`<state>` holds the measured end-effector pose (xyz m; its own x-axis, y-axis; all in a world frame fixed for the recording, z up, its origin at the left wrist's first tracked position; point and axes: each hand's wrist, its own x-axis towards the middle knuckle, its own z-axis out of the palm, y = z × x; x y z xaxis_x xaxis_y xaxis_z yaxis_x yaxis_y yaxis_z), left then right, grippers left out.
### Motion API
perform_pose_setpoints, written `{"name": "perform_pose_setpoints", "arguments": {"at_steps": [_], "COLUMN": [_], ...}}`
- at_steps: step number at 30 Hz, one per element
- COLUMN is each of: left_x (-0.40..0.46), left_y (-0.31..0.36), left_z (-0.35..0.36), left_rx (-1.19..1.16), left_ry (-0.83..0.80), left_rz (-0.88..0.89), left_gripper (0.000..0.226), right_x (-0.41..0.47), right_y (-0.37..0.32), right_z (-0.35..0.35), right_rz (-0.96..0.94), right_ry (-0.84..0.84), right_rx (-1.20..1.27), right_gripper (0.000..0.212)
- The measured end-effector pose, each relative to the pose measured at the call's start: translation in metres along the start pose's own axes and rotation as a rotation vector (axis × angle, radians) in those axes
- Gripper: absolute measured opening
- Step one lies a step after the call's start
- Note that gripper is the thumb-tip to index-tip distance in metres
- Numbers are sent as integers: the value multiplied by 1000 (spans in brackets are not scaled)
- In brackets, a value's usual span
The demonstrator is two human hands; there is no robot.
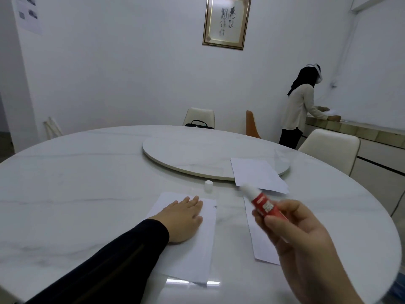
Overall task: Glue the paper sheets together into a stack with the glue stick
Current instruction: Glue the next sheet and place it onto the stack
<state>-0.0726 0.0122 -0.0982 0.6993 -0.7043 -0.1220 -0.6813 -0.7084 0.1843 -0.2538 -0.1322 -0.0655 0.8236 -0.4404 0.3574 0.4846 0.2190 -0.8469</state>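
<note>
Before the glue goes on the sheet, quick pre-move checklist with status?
1. Cap off: ok. The glue stick has a bare white tip, and the cap stands on the table.
2. Grip on the stick: ok. The right hand holds it in the air, tip pointing up and left.
3. Sheet held down: ok. The left hand lies flat on the near sheet.
4. Next sheets ready: ok. The second sheet and the far sheet lie to the right.
5. Glue already on the near sheet: cannot tell.
</note>
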Motion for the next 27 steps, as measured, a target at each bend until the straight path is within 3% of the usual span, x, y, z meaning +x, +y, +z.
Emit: {"name": "perform_pose_setpoints", "arguments": {"at_steps": [3,6,9,13,19,24,27], "left_x": [-2,1,3,6,9,10,7], "left_y": [-1,1,10,5,3,-3,-2], "left_z": [-11,-10,-1,-6,13,7,3], "left_rx": [48,132,96,56,-2,-32,-60], "left_ry": [-55,45,23,-60,118,44,12], "left_rz": [74,-54,-127,-1,-63,5,56], "left_gripper": [52,55,52,51,51,52,51], "right_x": [32,72,109,146,169,172,170], "right_y": [-2,9,32,71,104,110,98], "right_z": [-1,0,4,5,2,2,-1], "right_rz": [111,165,104,81,76,69,62], "right_ry": [120,204,198,160,186,181,170], "right_rx": [70,-133,-366,-726,-1004,-1068,-1046], "right_gripper": [23,28,40,34,22,26,46]}}
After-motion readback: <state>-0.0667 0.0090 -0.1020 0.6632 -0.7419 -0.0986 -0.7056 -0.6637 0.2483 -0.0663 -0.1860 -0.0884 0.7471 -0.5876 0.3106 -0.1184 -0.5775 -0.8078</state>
